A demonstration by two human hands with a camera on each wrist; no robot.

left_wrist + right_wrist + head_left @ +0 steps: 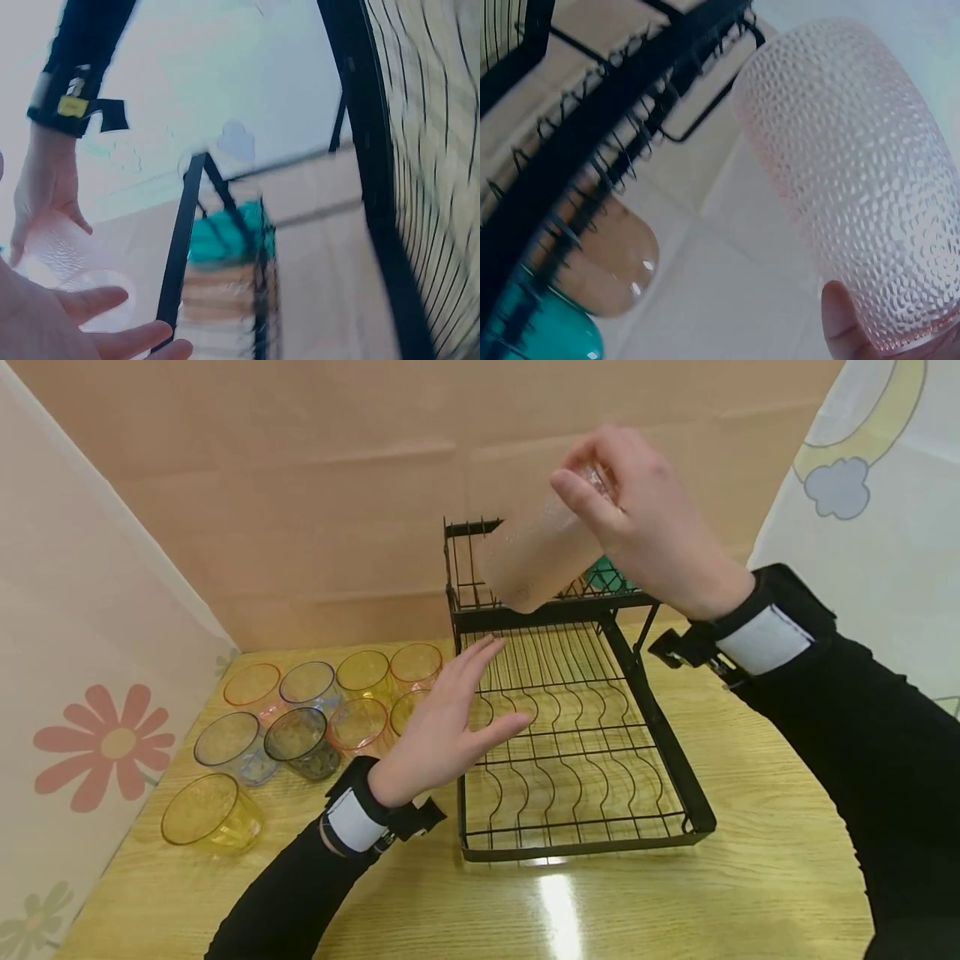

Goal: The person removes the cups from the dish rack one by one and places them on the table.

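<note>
- Our right hand (pixel 645 527) curls its fingers and thumb around the base end of a pale pink tumbler (pixel 536 560); in the right wrist view a thumb tip presses against the cup's rim-like end at the bottom of the frame.
- The pink tumbler (pixel 855 180) is translucent plastic, cylindrical with rounded edges, its whole wall covered in small hammered dimples.
- It is held tilted in the air, its far end pointing down and to our left, just above the front edge of the upper tier of the dish rack (pixel 585 743).
- Our left hand (pixel 450 727) holds nothing: fingers straight and loosely spread, palm facing the rack, hovering over the left edge of the lower tier, below the tumbler and apart from it.
- The dish rack is black wire, two tiers, the lower one a flat grid with wavy cross wires.
- On the upper tier sit a teal cup (pixel 606 577) and, seen from the right wrist, an amber-brown one (pixel 611 262), both smooth and glossy.
- Left of the rack stands a cluster of coloured cups (pixel 300 718), translucent and mouth up, on the glossy wood-grain table (pixel 750 877).
</note>
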